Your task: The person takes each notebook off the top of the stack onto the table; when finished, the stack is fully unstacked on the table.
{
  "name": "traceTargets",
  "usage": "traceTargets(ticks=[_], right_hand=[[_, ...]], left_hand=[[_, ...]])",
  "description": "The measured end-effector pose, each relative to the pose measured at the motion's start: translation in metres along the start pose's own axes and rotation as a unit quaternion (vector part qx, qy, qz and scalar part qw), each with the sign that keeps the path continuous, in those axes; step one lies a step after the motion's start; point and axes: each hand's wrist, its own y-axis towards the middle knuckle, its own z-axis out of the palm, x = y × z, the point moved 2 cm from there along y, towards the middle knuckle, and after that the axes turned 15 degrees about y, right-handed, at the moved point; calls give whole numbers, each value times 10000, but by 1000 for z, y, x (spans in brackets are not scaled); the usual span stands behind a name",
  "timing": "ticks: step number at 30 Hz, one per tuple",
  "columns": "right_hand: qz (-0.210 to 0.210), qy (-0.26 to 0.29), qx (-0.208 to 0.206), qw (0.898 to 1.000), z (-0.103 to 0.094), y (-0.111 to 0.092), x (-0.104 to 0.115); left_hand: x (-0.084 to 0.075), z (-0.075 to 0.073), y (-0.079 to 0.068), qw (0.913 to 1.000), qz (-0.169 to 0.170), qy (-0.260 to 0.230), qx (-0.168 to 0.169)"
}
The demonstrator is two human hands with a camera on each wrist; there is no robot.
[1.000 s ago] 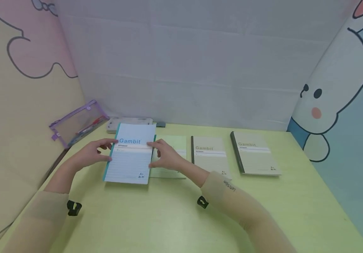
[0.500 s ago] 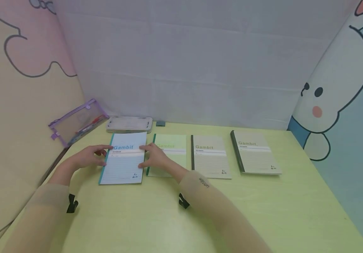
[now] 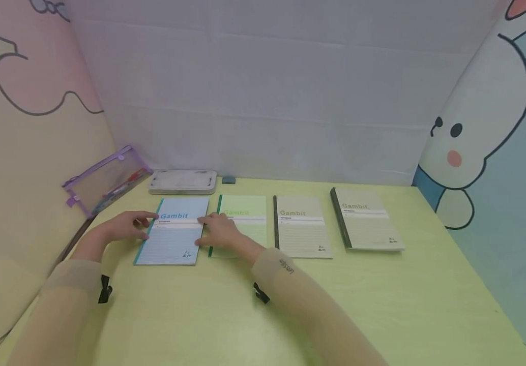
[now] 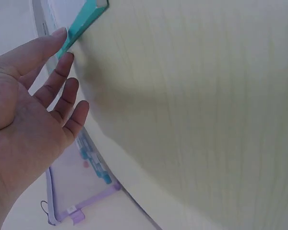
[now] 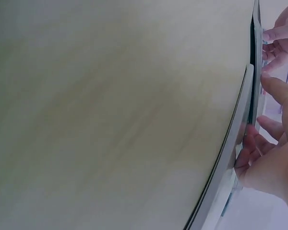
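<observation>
A blue-covered Gambit notebook with a teal spine lies flat on the table at left. My left hand is at its spine edge, index finger and thumb spread, fingers relaxed. In the left wrist view, the thumb and index fingertips are close by the teal spine. My right hand touches the blue notebook's right edge with index finger and thumb apart. Beneath that hand, a green notebook is partly covered. The other fingers of the right hand look bent in the right wrist view.
To the right lie a beige notebook with a dark spine and a thicker, tilted beige notebook. Behind are a flat whitish case, a small grey-blue block and a purple-trimmed clear pouch holding pens. Fabric walls surround the yellow table.
The blue notebook, lifted and overlapping the green one a second ago, has moved left and down onto the table. Both hands have moved with it, and the green notebook shows more.
</observation>
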Motion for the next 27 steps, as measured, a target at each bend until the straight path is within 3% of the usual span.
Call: traceTargets(ticks=[5, 12, 20, 27], right_hand=[[-303, 704, 136, 9970, -14, -8, -2], [-667, 1600, 250, 9845, -50, -29, -5], [-1244, 1236, -48, 9845, -106, -70, -24], [-1407, 919, -451, 9848, -162, -114, -53]], left_hand=[[-10, -8, 1, 9995, 40, 241, -201], [-42, -26, 2, 9969, 273, 547, -504], [-95, -37, 12, 9897, 784, 829, -860], [-150, -51, 17, 9781, 1308, 1016, -1257]])
